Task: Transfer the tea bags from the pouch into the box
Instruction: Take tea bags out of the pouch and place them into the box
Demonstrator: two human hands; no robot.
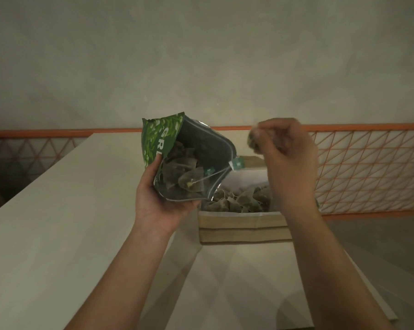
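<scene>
Head view: left hand point(163, 201) grips the green foil pouch point(187, 158) above the brown cardboard box point(244, 225) near the bench's far right edge; right hand point(286, 148) pinches a blurred mesh tea bag point(252, 139). A dangling tag string point(236, 163) could snag, dragging bags out.

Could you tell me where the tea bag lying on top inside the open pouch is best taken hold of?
Pinch the tea bag by its upper corner or its string, coming from the right through the pouch mouth, which opens that way. The left hand holds the pouch from below, and the bag's tag already hangs out over the rim.
</scene>
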